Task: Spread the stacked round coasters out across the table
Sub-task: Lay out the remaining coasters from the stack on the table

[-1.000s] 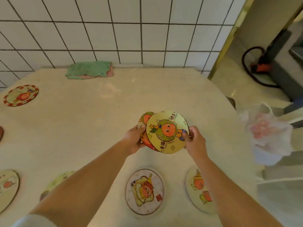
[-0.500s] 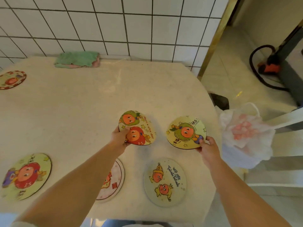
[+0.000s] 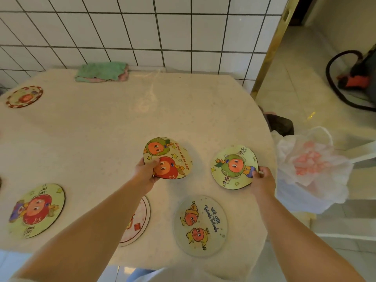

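Since a moment ago my hands have drawn apart: the single coaster (image 3: 234, 167) has gone off to the right with my right hand (image 3: 262, 181), and the rest of the stack (image 3: 168, 158) stays in my left hand (image 3: 145, 173). My right fingers (image 3: 256, 173) pinch the near edge of that coaster, low over the surface (image 3: 105, 127) close to its right rim; I cannot tell whether it is down yet. My left fingers clamp the stack's near-left edge, thumb on top.

To do this well, I judge I should lay the coaster flat with a clear gap from the "we are" coaster (image 3: 200, 224) just below it, and keep it back from the rim, where a slip would send it toward the plastic bag (image 3: 311, 169). Three more coasters already lie about: one under my left forearm (image 3: 138, 220), one near left (image 3: 36, 210), one far left (image 3: 24, 96). The middle and far stretch is open, save a folded green cloth (image 3: 101, 71) by the wall.
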